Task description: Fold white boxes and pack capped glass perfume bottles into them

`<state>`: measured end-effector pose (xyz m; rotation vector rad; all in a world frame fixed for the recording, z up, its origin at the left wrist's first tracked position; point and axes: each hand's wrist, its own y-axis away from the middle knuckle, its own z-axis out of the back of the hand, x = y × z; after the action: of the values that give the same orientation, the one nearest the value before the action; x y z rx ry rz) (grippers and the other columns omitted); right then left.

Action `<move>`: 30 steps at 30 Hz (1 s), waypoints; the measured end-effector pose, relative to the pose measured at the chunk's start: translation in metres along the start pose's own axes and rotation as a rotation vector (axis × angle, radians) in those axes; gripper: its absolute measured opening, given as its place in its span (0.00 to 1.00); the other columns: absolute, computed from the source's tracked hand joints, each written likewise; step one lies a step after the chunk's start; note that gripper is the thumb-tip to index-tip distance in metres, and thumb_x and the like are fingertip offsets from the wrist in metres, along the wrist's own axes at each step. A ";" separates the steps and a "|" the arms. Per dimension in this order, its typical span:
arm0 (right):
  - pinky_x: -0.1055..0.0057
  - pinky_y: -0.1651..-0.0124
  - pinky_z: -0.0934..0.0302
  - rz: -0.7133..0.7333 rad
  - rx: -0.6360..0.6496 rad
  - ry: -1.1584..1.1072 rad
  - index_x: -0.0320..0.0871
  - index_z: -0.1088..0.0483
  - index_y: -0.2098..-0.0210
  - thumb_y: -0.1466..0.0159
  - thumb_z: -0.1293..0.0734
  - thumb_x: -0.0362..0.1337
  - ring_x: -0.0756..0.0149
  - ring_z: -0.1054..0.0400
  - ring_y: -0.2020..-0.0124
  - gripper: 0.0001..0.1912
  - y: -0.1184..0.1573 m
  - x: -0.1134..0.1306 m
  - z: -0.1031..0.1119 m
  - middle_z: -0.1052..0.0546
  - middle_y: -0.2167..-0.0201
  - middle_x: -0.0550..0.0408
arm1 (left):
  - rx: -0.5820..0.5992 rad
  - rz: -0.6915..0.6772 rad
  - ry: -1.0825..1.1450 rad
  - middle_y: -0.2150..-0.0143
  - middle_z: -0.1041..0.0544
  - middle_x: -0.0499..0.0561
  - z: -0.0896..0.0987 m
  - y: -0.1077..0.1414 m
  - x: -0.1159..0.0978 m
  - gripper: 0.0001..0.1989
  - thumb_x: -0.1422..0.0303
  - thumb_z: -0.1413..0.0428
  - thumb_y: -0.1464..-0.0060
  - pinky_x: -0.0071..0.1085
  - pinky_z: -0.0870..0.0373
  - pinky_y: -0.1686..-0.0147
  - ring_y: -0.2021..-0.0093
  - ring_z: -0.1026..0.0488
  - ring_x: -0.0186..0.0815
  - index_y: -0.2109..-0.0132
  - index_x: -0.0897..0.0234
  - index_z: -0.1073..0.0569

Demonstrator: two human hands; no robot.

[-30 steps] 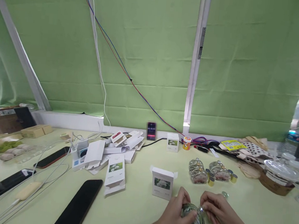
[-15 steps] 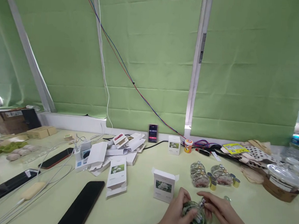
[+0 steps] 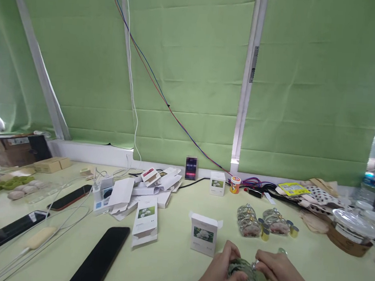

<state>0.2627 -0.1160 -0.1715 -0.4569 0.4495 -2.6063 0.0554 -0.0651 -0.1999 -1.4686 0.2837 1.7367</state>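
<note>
At the front right, my left hand (image 3: 220,273) is closed around a round glass perfume bottle (image 3: 244,277) with green and white inside. The bottle leans so that its neck points up and right. My right hand (image 3: 276,268) has its fingers pinched at the silver spray top (image 3: 255,264); they partly hide it. Just left of my hands stands a white box (image 3: 203,237) with a white-flower picture and its flaps open. Beyond my hands lie several similar glass bottles (image 3: 248,223) in two rows, with gold caps (image 3: 265,234) beside them.
Flattened and opened white cartons (image 3: 145,219) are piled left of centre. A black phone (image 3: 100,257) and white charging cables lie at the front left. Farther back are a small white box (image 3: 217,184), an orange tub (image 3: 235,185) and, at right, a lidded plastic bowl (image 3: 351,231).
My right hand has shifted slightly and its fingers are bunched more tightly over the spray top. My left hand still holds the bottle. The view has moved a little.
</note>
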 end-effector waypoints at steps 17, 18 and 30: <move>0.71 0.74 0.34 -0.367 -0.276 0.218 0.50 0.30 0.66 0.32 0.51 0.45 0.61 0.24 0.68 0.21 0.008 -0.036 0.016 0.22 0.62 0.52 | 0.025 0.124 0.198 0.61 0.31 0.51 0.001 -0.003 -0.007 0.16 0.62 0.42 0.48 0.32 0.39 0.59 0.59 0.34 0.38 0.55 0.64 0.34; 0.71 0.74 0.34 -0.388 -0.249 0.230 0.50 0.29 0.66 0.32 0.51 0.45 0.61 0.24 0.68 0.21 0.008 -0.038 0.014 0.23 0.62 0.52 | 0.023 0.136 0.179 0.61 0.30 0.50 0.002 -0.002 -0.008 0.14 0.64 0.42 0.48 0.32 0.39 0.58 0.59 0.34 0.38 0.55 0.63 0.34; 0.68 0.63 0.33 -0.326 -0.228 -0.154 0.47 0.31 0.58 0.37 0.41 0.39 0.60 0.26 0.66 0.10 0.009 -0.037 0.012 0.23 0.64 0.51 | 0.005 0.117 0.136 0.61 0.29 0.49 0.000 -0.002 -0.016 0.15 0.73 0.42 0.53 0.30 0.39 0.60 0.59 0.33 0.37 0.57 0.65 0.35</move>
<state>0.3020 -0.1088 -0.1736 -0.8657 0.6712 -2.8110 0.0567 -0.0713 -0.1847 -1.5971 0.4530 1.7285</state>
